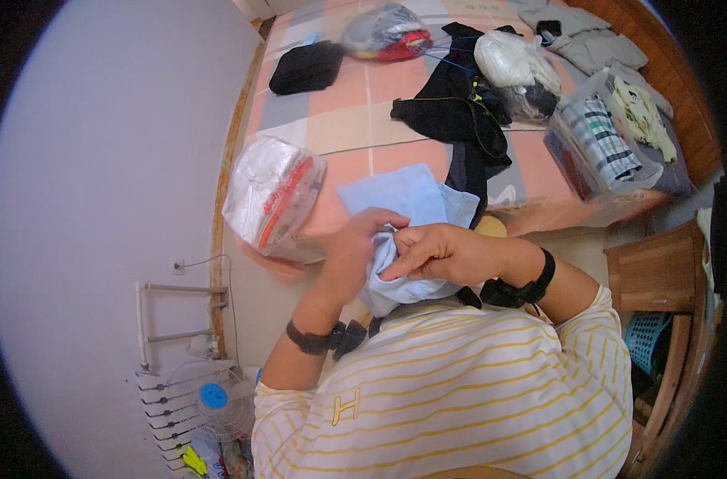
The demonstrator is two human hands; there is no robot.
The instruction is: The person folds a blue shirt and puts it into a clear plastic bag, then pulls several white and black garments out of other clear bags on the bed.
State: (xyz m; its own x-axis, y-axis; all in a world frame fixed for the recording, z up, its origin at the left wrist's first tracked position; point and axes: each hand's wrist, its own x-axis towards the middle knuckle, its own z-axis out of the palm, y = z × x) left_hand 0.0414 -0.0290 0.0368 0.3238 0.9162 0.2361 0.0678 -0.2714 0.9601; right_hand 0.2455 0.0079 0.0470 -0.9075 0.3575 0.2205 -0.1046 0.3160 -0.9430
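A light blue cloth garment (405, 194) lies partly on the near edge of the bed, and its near part is bunched up at my waist. My left hand (354, 251) grips a gathered fold of it from the left side. Against the same fold, my right hand (444, 254) pinches the fabric with thumb and curled fingers. Which part of the garment is between my fingers is hard to tell. Just beyond, black clothing (459, 120) with a zip lies spread over the bed.
On the bed (333, 135) are a white plastic bag (274, 185), a folded black cloth (306, 67), stuffed plastic bags (387, 33), a clear bag with checked cloth (606, 138) and grey clothing (591, 39). A fan (214, 395) stands lower left; a wooden cabinet (657, 269) is at right.
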